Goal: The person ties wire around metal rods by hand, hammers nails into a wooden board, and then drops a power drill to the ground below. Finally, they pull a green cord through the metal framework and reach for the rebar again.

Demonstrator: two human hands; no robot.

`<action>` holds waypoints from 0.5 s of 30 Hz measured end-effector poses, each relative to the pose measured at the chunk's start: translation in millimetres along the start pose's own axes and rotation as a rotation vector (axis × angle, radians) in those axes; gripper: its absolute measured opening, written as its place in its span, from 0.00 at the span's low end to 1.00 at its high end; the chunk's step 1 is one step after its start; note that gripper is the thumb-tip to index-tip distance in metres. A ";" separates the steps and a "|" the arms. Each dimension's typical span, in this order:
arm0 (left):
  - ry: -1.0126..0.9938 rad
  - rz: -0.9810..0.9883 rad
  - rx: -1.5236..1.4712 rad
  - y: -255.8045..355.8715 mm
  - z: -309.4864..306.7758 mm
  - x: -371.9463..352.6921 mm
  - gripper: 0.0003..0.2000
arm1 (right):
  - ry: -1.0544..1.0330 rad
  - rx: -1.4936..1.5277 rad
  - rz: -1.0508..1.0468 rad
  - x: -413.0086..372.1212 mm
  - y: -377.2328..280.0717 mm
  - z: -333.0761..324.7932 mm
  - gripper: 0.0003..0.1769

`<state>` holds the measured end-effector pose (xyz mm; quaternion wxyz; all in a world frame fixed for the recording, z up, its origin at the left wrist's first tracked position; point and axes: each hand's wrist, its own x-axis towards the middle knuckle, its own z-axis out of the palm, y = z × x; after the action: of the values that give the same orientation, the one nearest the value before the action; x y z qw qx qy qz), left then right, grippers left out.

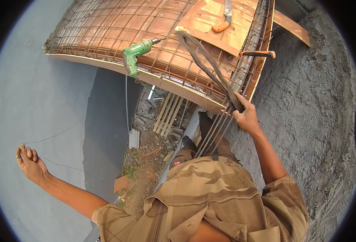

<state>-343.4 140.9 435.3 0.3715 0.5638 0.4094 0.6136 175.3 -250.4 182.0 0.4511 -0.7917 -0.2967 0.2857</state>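
My right hand [248, 117] is closed around the lower end of a long bundle of thin tie wire [210, 68]. The bundle is folded in a loop, its far end lying over the rebar mesh [117, 30] and by a plywood sheet [210, 26]. Far out to the left, my left hand [33, 166] pinches a single thin wire [61, 164], which bends back toward the right on both sides of the fingers. A green power drill [135, 52] hangs on the near edge of the mesh, bit pointing right.
A handsaw [227, 16] with an orange handle lies on the plywood. A hammer [258, 54] rests across the right-hand bars. Rebar ends [213, 133] stick out toward my body. Rough concrete [299, 105] rises at right; rubble and a wooden pallet [168, 113] lie far below.
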 end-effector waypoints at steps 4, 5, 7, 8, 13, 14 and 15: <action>-0.251 -0.148 0.147 21.0 53.6 -73.4 0.01 | 0.012 -0.268 -0.120 155.8 -58.3 30.3 0.39; -0.327 -0.181 0.152 21.0 63.1 -91.2 0.01 | 0.038 -0.468 -0.294 193.4 -62.5 34.8 0.37; -0.492 -0.210 0.154 12.4 88.1 -130.3 0.02 | 0.285 -0.596 -0.628 205.5 -101.7 44.6 0.34; -0.577 -0.210 0.151 4.3 102.1 -154.0 0.03 | 0.251 -0.510 -0.646 186.5 -136.4 46.1 0.34; -0.722 -0.281 -0.021 -42.9 178.0 -244.9 0.01 | -0.622 0.252 -0.548 -30.9 -159.2 109.9 0.42; -0.729 -0.292 -0.068 -49.8 189.2 -256.3 0.01 | -0.712 0.432 -0.338 -65.0 -156.4 119.7 0.36; -0.739 -0.305 -0.111 -52.5 194.3 -262.9 0.01 | -0.656 0.495 -0.271 -78.0 -148.0 123.4 0.31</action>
<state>-127.0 -63.6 290.7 0.6104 0.6584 0.2935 0.3284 3.5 -178.2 274.2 0.5429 -0.4808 -0.4482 0.5228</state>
